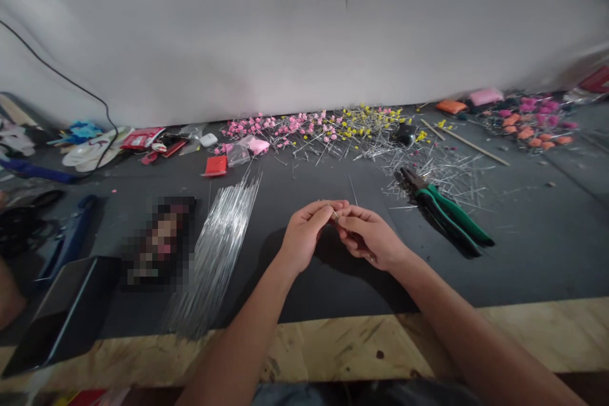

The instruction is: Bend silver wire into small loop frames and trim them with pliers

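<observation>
My left hand [306, 231] and my right hand [368, 231] meet fingertip to fingertip above the dark mat, both closed in a pinch. Between the fingertips shows a small bit of thin metal wire [335, 214]; most of it is hidden by my fingers. Left of my hands lies a bundle of long straight silvery wires [221, 235]. To the right, pliers [445, 212] with green and black handles rest beside a loose heap of short cut wires [442, 171]. A single wire [353, 190] lies just beyond my fingers.
Along the wall lie wire stems with pink heads [285, 127] and yellow heads [373, 119]. Orange and magenta-headed pieces [537, 120] sit far right, near a thin wooden stick [478, 149]. A red packet [216, 166], a blurred-out object [162, 241] and a dark glossy box [61, 311] are left.
</observation>
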Demonstrator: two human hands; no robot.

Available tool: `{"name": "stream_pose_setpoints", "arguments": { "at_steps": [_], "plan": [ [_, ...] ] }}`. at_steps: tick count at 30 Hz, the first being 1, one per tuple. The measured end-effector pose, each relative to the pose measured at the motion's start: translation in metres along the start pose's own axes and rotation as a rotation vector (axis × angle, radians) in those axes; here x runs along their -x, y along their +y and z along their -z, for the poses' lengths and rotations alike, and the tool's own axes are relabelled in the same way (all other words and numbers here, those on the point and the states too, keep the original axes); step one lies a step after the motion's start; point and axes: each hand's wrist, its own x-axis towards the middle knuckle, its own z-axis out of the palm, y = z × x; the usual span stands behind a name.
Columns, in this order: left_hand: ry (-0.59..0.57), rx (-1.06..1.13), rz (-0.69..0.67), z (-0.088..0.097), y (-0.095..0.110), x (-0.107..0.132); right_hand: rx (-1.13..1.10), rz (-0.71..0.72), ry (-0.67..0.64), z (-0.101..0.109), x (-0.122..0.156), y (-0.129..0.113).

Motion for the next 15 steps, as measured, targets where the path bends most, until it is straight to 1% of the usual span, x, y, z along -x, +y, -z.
{"name": "stream_pose_setpoints", "arguments": {
  "at_steps": [4, 7, 12, 15],
  "plan": [
    [0.035, -0.185, -0.043, 0.0036, 0.0032, 0.0002, 0.080, 0.045, 0.032, 0.0023, -0.0019, 0.0008],
    [0.068, -0.293, -0.075, 0.0054, 0.0052, 0.0004, 0.169, 0.112, 0.064, 0.0033, -0.0041, 0.0025],
    [0.103, -0.300, -0.077, 0.0058, 0.0039, -0.0004, 0.291, 0.296, 0.163, 0.0052, -0.0060, 0.0051],
    [0.120, -0.300, -0.088, 0.0048, 0.0032, -0.0005, 0.374, 0.367, 0.210, 0.0056, -0.0056, 0.0063]
  ]
}}
